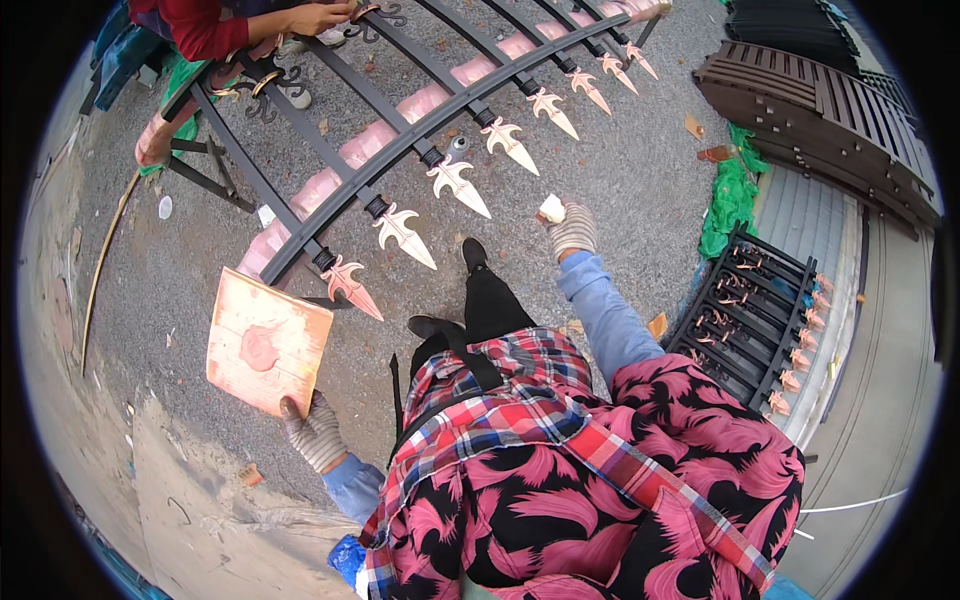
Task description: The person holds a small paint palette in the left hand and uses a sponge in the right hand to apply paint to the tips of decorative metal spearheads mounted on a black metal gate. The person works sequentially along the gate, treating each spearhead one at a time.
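My left hand (313,432), in a striped knit glove, grips the near corner of a square cardboard sheet (266,342) smeared with copper-pink paint. My right hand (571,229), also gloved, is stretched forward and closed on a small pale sponge piece (552,208). It hovers just short of the copper-painted spear tips (455,182) of a black iron gate (400,140) lying flat on the gravel. The tips closest to it are painted copper.
Another person in a red sleeve (205,25) works at the gate's far left end. A second black gate panel with copper tips (755,315) lies at right beside green netting (730,200). Dark slatted panels (820,100) are stacked at top right. My feet (474,255) stand on gravel.
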The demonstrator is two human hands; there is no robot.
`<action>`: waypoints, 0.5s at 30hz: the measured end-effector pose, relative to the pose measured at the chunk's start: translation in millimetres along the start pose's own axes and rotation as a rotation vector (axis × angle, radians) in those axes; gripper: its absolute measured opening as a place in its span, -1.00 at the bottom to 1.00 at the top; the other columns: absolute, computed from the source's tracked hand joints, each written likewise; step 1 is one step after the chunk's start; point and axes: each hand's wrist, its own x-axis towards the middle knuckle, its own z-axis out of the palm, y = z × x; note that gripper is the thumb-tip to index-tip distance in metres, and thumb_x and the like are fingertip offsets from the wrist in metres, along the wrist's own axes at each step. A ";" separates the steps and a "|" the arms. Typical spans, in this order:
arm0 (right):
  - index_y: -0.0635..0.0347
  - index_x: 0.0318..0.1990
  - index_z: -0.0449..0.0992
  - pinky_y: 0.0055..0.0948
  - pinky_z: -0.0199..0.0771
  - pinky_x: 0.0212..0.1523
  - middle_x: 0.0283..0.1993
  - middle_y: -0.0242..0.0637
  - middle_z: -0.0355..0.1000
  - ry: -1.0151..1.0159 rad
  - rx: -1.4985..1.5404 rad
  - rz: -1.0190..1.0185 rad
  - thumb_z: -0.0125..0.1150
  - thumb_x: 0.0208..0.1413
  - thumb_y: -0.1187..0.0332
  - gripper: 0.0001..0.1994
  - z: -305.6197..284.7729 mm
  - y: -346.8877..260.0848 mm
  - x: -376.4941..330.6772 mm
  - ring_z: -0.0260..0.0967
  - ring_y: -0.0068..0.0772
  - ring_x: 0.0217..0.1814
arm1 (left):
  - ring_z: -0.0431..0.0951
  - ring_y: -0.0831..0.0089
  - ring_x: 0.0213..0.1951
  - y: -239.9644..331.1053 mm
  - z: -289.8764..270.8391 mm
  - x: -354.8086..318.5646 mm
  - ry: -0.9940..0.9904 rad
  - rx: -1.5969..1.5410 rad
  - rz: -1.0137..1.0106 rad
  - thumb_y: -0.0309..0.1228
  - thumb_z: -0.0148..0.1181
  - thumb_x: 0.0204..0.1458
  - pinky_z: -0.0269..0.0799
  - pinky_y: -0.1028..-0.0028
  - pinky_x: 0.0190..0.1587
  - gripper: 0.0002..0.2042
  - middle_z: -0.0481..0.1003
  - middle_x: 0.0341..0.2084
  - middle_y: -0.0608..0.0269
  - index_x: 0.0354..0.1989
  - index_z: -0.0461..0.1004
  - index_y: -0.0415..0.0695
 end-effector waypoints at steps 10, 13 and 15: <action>0.13 -0.31 0.48 -0.28 0.38 -0.26 -0.33 -0.11 0.43 -0.152 0.142 0.044 0.30 -0.38 0.21 -0.63 4.2 -49.2 89.6 0.38 -0.09 -0.27 | 0.35 0.25 -0.10 -49.7 47.9 -3.2 0.030 -0.036 -0.001 -0.67 0.19 -0.26 0.28 0.30 -0.02 -0.54 0.37 -0.13 0.09 -0.08 0.26 -0.31; 0.09 -0.37 0.50 -0.26 0.37 -0.30 -0.38 -0.11 0.43 -0.202 0.068 -0.013 0.26 -0.35 0.20 -0.70 39.3 -61.1 128.3 0.38 -0.08 -0.31 | 0.36 0.26 -0.10 -67.4 57.5 -10.8 0.063 0.002 0.042 -0.66 0.19 -0.26 0.30 0.31 -0.04 -0.53 0.37 -0.14 0.11 -0.08 0.25 -0.31; 0.06 -0.39 0.50 -0.25 0.37 -0.33 -0.41 -0.12 0.43 -0.261 -0.064 -0.108 0.25 -0.33 0.19 -0.73 52.3 -59.8 139.3 0.39 -0.09 -0.33 | 0.35 0.26 -0.10 -83.5 61.5 -19.0 0.086 -0.012 0.060 -0.66 0.20 -0.26 0.30 0.32 -0.04 -0.52 0.37 -0.14 0.11 -0.07 0.24 -0.31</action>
